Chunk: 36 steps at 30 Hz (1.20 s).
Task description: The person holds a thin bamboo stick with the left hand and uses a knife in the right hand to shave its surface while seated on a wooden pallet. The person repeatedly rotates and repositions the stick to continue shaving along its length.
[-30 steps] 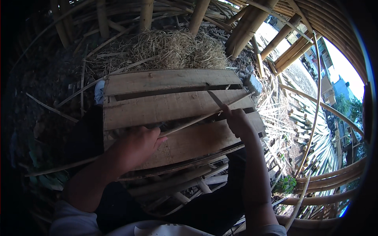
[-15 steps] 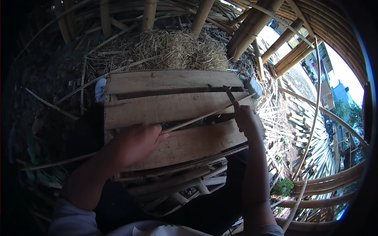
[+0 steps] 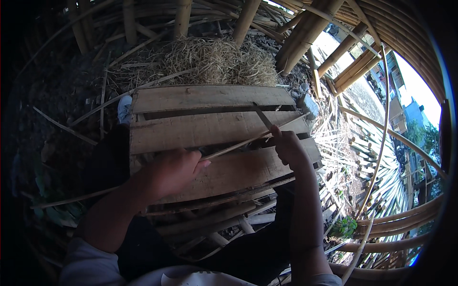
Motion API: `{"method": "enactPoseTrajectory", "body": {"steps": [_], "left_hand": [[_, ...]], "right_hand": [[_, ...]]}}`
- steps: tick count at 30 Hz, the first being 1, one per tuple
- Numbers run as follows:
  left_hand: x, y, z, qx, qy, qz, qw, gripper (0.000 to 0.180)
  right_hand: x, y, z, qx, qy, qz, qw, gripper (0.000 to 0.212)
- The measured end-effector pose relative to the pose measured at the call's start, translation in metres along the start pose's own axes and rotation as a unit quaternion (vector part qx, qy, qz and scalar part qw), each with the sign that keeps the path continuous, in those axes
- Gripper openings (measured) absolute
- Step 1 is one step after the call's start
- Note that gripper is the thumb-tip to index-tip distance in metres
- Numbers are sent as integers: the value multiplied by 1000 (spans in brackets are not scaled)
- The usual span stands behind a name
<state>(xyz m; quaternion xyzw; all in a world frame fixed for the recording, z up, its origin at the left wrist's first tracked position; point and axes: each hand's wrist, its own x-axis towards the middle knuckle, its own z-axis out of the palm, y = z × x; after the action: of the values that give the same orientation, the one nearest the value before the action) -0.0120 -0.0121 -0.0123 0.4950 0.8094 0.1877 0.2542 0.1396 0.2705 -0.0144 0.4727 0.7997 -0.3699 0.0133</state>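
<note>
A long, thin bamboo strip [image 3: 234, 148] slants across the slatted wooden table [image 3: 191, 131]. My left hand [image 3: 174, 171] is closed round it, and its tail passes under my left forearm toward the left. In my right hand [image 3: 291, 148] is a knife [image 3: 263, 117], its blade pointing up and to the left over the table. The blade's lower end, near the handle, is at the strip. Whether its edge touches the strip I cannot tell. The strip's far end reaches the table's right side.
Behind the table lies a heap of bamboo shavings [image 3: 214, 62], with thick bamboo posts [image 3: 305, 33] beyond. Many cut poles [image 3: 381, 176] are stacked on the right. A grey block [image 3: 307, 105] stands by the table's far right corner. Loose strips [image 3: 64, 125] lie on the ground at left.
My right hand has moved left along the bamboo strip with the knife, and the blade now leans further left. My left hand keeps its grip, shifted only slightly.
</note>
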Motion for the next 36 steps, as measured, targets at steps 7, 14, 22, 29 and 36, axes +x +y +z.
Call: {"method": "enactPoseTrajectory", "body": {"steps": [7,14,22,29,36], "left_hand": [[2,1,3,25,15,33,999,46],[5,0,4,-7,6,14,1000,46],[4,-2,6,-4,10,26,1000,45],[4,2,17,52,56,61,995,41],[-2,3,21,73,96,57,991,39]], "right_hand": [[-9,0,19,-20,41,-49,998,67],[-32,-8,51,-62,49,-149,986,71],[-39,-6,73,-71,91,-208,971,58],[-12,14,52,-126,134,-259,948,59],[-25,-15,31,-64,73,-88,991,60]]}}
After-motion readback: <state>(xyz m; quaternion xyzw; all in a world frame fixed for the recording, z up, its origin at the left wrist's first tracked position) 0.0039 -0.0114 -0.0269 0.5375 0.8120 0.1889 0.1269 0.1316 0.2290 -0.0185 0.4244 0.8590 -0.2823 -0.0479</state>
